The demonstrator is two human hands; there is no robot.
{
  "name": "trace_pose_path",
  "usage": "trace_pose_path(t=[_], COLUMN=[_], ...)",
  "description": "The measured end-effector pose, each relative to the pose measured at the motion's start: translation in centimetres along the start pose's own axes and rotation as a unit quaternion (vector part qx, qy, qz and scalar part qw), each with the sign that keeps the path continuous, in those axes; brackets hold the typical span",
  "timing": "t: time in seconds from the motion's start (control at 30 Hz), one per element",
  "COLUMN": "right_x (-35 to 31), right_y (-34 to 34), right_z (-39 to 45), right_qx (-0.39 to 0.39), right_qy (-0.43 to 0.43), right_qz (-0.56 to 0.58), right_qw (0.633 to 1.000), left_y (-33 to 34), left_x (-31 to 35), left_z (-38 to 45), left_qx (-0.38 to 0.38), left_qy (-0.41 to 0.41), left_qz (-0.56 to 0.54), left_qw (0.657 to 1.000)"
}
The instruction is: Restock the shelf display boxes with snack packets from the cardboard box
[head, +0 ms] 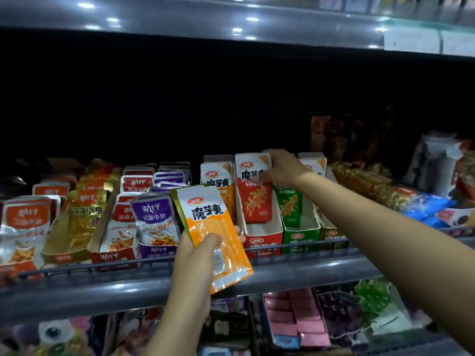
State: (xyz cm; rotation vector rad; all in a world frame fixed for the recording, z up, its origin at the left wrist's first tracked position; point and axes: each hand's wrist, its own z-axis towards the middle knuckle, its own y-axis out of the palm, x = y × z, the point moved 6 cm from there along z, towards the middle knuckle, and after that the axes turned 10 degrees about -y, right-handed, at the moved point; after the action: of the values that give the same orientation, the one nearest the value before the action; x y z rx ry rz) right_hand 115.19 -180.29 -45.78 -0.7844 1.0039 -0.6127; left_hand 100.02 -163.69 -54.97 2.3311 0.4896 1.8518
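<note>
Left hand [199, 258] out front of the shelf rail [295, 268], fingers curled round an orange packet [216, 237], tilted. Right hand [280, 168] up at the red box [259, 240], fingers pinching the top of a red packet [254, 191] standing inside.

1 head-worn wide-angle view only. It faces forward and slightly downward at the grey metal shelf rail [295, 272], at close, arm's-reach range. Above the rail: rows of cardboard display boxes, then a dark recess beneath the upper shelf. Below the rail: the next tier, seen from above. Frame edges bow noticeably.
</note>
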Motion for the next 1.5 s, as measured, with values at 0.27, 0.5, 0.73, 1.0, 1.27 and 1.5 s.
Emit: trace_pose_path(t=[0.27,0.5,0.73,1.0,1.27,1.5], right_x=[-0.1,-1.0,-5.5,-5.6,-5.1,-9.1], right_y=[-0.2,-0.6,0.6,-0.4,-4.3,-5.7], right_z=[0.2,-0.2,-4.4,-5.3,-6.3,-5.8], right_qx=[0.033,0.085,-0.105,-0.151,-0.197,-0.103], right_qy=[-0.068,-0.117,-0.082,-0.127,-0.150,-0.254], right_qz=[-0.127,-0.187,0.167,0.274,0.173,-0.117], right_qw=[0.989,0.972,0.977,0.941,0.953,0.955], left_y=[0.1,-0.2,-0.2,0.0,-0.3,1.5], left_x=[-0.4,-0.8,-0.2,0.0,1.3,1.2], left_z=[0.5,0.6,0.4,0.2,-0.8,-1.7], left_qx=[0.011,0.026,0.003,-0.077,-0.072,-0.117], left_qy=[-0.015,-0.004,0.023,-0.023,0.033,0.056], left_qz=[0.006,0.029,0.073,-0.007,0.023,0.095], left_qw=[1.000,0.999,0.997,0.997,0.997,0.987])
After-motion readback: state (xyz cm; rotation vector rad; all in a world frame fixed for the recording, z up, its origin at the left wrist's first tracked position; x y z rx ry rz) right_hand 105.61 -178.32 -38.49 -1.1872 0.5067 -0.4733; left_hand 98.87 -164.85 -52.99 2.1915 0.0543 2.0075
